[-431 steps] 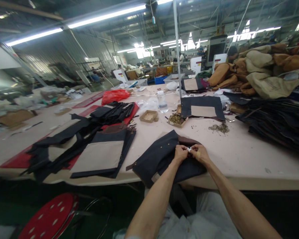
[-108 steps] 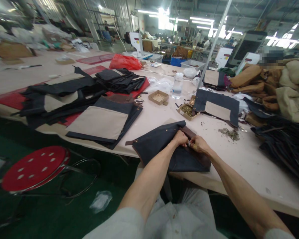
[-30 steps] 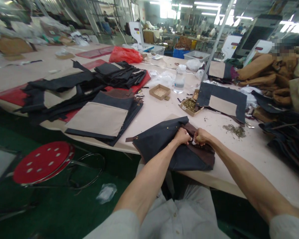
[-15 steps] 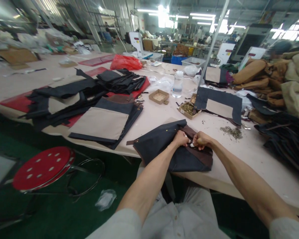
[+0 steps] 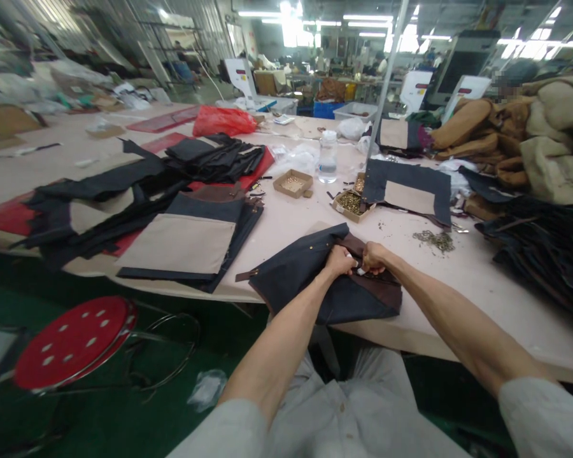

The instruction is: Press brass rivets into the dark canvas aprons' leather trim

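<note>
- Dark cloth piece (image 5: pixel 286 277) lies on the table (image 5: pixel 463 312), at the front edge, directly before the person; brown trim (image 5: pixel 384 291) along its right part.
- Left hand (image 5: pixel 340 261) and right hand (image 5: pixel 375 258) close together at the trim, fingers curled in and pinching the piece; whether a small fitting is caught too, cannot tell.
- Advice, my judgement: anchor with the left pinch close to the spot, let the right do the fine work; layers flat and matched, small even pushes, bulk of the cloth supported by the tabletop.
- Shallow carton (image 5: pixel 283 191): small pale-gold bits, thinly spread.
- Second carton (image 5: pixel 346 214), nearer the cloth: heaped brass-coloured pieces, fuller. Smaller box just behind, partly hidden, similar bits.
- Bottle (image 5: pixel 328 154): clear liquid, upright, lidded.
- Loose metal pile (image 5: pixel 435 241) right of the hands, uncontained.
</note>
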`<state>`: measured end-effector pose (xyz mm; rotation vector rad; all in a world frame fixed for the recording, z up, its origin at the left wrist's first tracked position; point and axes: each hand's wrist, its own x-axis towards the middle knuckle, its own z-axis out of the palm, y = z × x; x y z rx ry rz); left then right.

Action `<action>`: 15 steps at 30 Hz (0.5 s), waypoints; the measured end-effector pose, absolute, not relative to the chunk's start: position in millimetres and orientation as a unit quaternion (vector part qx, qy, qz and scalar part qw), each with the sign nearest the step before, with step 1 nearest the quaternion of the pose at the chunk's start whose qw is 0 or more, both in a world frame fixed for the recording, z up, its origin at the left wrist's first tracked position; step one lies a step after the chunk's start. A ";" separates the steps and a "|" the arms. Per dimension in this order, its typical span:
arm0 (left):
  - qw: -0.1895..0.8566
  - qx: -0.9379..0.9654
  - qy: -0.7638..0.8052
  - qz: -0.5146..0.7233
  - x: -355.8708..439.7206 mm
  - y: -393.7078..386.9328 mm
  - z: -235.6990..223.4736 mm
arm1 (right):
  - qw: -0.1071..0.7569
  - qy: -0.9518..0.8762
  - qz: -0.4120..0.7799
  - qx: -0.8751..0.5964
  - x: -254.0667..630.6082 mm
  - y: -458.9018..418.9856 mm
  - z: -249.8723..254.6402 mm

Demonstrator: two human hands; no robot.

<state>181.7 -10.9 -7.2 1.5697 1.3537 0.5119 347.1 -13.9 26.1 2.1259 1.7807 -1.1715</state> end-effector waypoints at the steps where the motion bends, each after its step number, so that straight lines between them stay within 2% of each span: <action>1: 0.482 0.643 0.553 0.221 180.7 -13.1 -5.8 | 0.031 0.593 -0.403 0.696 350.0 -20.7 27.0; 5: 0.483 0.633 0.540 0.272 175.9 -21.4 -3.7 | -0.170 0.564 -0.485 0.646 366.3 -46.9 20.0; 7: 0.482 0.631 0.537 0.285 174.0 -23.8 -4.1 | -0.221 0.548 -0.479 0.650 370.9 -54.4 14.0; 15: 0.493 0.623 0.517 0.319 168.4 -23.8 -7.6 | -0.194 0.662 -0.355 0.631 356.3 -60.5 5.8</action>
